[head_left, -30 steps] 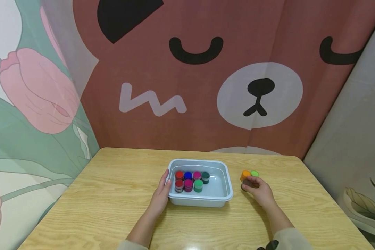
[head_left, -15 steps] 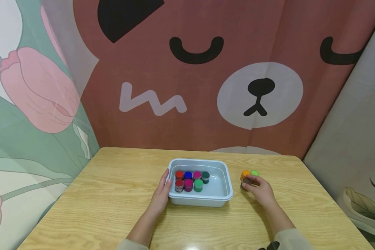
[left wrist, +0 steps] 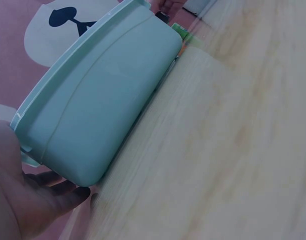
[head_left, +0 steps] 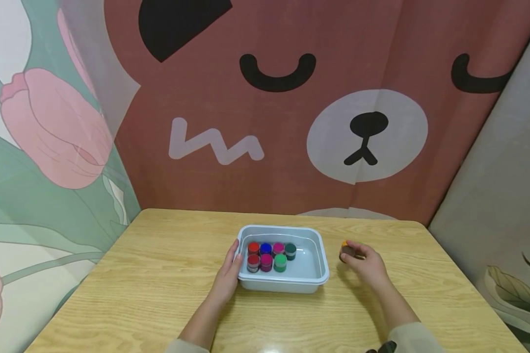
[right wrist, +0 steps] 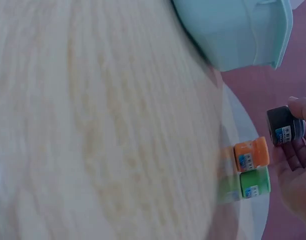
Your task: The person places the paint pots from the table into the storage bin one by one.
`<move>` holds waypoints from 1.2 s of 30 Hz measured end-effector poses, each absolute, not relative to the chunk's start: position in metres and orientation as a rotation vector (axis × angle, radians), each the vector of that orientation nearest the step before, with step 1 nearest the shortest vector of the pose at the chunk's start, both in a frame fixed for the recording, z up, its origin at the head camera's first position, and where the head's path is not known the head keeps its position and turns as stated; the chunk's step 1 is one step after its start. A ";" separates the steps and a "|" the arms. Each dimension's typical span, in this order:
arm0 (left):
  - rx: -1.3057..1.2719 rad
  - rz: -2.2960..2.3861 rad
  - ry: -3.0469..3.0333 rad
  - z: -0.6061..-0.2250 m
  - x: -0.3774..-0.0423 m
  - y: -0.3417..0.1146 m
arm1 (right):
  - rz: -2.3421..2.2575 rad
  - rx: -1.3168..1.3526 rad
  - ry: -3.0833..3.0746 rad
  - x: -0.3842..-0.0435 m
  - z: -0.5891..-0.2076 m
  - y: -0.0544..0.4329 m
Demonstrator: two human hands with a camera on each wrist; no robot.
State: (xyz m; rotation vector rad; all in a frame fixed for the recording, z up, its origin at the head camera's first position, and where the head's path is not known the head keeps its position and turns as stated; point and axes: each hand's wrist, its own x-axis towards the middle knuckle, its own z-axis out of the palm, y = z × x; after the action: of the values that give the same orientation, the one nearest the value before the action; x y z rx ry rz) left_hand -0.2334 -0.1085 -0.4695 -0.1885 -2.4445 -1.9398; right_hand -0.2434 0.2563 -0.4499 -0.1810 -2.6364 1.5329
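Note:
My left hand [head_left: 225, 276] grips the left end of a pale blue plastic tub [head_left: 284, 284], its thumb at the rim and its fingers bent against the outer wall in the left wrist view. Inside the tub, several small paint jars [head_left: 266, 261] stand in two rows, in reds, blue, pinks and greens. To the right of the tub, my right hand [head_left: 371, 267] pinches a dark brown paint jar [right wrist: 284, 125] between thumb and fingers, raised off the table. An orange paint jar [right wrist: 252, 154] and a light green paint jar [right wrist: 255, 182] stand together below that hand.
Everything stands on a light wood-grain table [head_left: 168, 274]. Behind its far edge hangs a curtain [head_left: 282, 147] with a bear face. Floral cloth [head_left: 48, 147] hangs on the left, and a pale cloth [head_left: 503, 196] on the right.
My right hand has lifted the brown paint jar from the table, and now covers the light green jar and most of the orange one in the head view. My left hand stays on the tub.

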 end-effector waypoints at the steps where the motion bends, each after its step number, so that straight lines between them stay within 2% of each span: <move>1: -0.188 -1.937 -2.445 -0.470 -0.233 -0.108 | 1.525 -0.168 -2.631 -0.243 -0.448 0.255; 21: -0.213 -1.954 -2.413 -0.470 -0.232 -0.108 | 1.635 -0.038 -2.553 -0.247 -0.412 0.231; 36: -0.195 -1.939 -2.432 -0.472 -0.234 -0.110 | 1.614 0.119 -2.554 -0.254 -0.401 0.205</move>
State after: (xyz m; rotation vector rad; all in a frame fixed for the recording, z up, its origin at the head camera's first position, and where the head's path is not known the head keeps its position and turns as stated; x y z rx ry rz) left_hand -0.2345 -0.1100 -0.4723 -0.1952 -2.4320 -1.9390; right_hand -0.2538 0.2052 -0.4006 0.1193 -2.5540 1.6136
